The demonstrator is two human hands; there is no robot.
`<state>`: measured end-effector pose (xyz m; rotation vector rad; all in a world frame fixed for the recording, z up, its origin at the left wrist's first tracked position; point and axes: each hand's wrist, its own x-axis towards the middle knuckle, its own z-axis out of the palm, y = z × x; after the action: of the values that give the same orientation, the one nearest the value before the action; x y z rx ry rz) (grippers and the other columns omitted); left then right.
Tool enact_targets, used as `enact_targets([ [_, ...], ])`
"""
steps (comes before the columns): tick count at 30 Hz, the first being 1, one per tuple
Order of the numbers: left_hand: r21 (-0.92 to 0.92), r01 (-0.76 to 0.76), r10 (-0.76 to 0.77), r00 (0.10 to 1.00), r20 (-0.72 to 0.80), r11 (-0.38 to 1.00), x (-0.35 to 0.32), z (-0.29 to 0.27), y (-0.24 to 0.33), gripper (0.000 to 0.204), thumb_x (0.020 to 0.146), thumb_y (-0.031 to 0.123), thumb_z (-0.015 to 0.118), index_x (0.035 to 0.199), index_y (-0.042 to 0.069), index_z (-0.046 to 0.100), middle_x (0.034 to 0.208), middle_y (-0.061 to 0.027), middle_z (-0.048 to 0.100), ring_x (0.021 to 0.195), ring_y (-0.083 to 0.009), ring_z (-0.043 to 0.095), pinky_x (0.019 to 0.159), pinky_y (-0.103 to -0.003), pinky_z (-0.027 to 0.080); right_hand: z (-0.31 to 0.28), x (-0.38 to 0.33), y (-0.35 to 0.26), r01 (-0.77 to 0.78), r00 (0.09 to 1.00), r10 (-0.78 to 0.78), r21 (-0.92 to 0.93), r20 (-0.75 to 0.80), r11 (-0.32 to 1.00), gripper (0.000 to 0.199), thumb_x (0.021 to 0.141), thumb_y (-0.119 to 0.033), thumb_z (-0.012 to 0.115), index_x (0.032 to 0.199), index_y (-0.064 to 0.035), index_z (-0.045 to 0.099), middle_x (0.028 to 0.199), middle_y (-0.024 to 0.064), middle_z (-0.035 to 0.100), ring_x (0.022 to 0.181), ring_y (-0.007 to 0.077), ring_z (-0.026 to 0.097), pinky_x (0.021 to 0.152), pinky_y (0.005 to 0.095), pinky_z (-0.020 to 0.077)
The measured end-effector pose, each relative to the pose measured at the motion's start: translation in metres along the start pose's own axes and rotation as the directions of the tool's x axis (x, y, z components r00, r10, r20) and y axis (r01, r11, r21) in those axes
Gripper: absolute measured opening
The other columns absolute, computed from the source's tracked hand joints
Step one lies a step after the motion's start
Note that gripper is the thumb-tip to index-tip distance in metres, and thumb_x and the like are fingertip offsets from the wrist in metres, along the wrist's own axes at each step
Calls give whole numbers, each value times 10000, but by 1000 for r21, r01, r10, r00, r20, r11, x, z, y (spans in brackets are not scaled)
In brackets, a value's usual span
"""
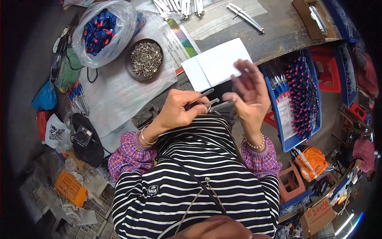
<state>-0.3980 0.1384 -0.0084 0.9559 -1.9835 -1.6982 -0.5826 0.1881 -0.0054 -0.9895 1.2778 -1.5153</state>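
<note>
My left hand [178, 106] is closed around a grey metal hinged piece with two leg-like arms [223, 106], in front of my striped top. It looks like the legs of a drawing compass, though the fingers hide part of it. To its right, my right hand [251, 104] is raised with its fingers apart, slightly smeared by motion. Its thumb is close to the end of one metal leg; whether they touch I cannot tell. Just beyond both hands lies a white paper pad or sheet [223, 59] at the table edge.
Left on the table stand a brown bowl of small metal pins [146, 59] and a plastic bag of blue-and-red parts [99, 34]. Silver compass-like tools [246, 18] lie at the back. A blue tray [284, 139] of blue-and-red tools stands at right, near a red stool [326, 67].
</note>
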Motion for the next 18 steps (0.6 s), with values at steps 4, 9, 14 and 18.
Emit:
enact_targets([
  [4,232,-138,183,966,-185,963,2,2,-8,100,700,12,654,794,-21,651,635,-59,620,477,-94,515,452,-217,381,11,-19,-2,-112,973,122,-61,196,992,939,576,-49,802,1358,-8,284,1357,155,375,1252,256,382,996,391,360],
  [9,151,-70,119,931,-344,986,3,5,-12,109,732,17,663,833,-21,648,665,-43,637,540,-58,545,474,-193,393,29,-50,30,-358,929,331,168,165,919,672,761,23,660,1334,39,309,1291,164,424,1141,187,481,899,298,450],
  [14,62,-33,53,931,-362,998,0,7,-13,105,759,25,661,852,-21,647,700,-32,643,592,-54,566,503,-177,409,34,-59,47,-347,937,337,136,90,928,298,828,40,563,1120,90,539,938,99,632,880,145,604,800,247,485],
  [18,18,-24,29,929,-369,1000,-2,11,-11,98,761,17,656,850,-22,646,704,-32,637,593,-54,563,507,-177,412,36,-62,56,-292,955,285,104,76,951,216,816,50,572,1030,84,583,918,94,638,825,122,605,749,227,484],
])
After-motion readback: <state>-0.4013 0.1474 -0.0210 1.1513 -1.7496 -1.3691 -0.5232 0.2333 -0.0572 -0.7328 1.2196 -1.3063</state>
